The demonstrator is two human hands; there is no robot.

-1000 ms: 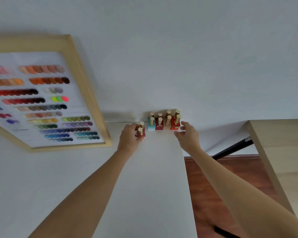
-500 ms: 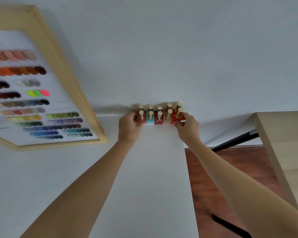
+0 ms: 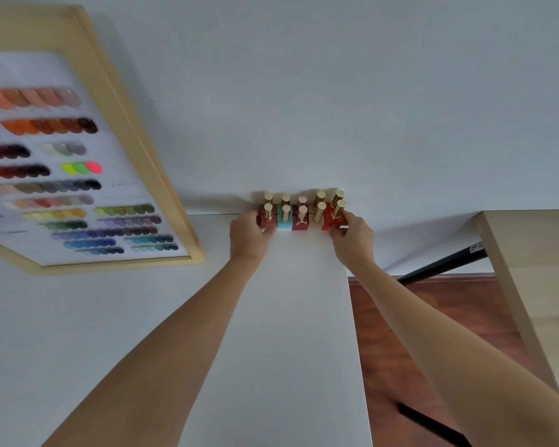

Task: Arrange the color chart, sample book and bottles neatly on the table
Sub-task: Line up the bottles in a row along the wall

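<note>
We are squaring up the bottles (image 3: 300, 212) at the surface's (image 3: 281, 333) twelve-o'clock edge, left hand (image 3: 248, 235) and right hand (image 3: 352, 237) with fingers closed on the block's ends; next, we judge, releasing gently, color chart (image 3: 78, 175) at ten o'clock.

both arms stretched forward, left grip (image 3: 249, 233) and right grip (image 3: 352, 234) curled inward, facing each other.

Both forearms are bare to each hand, with no sleeves showing.
</note>
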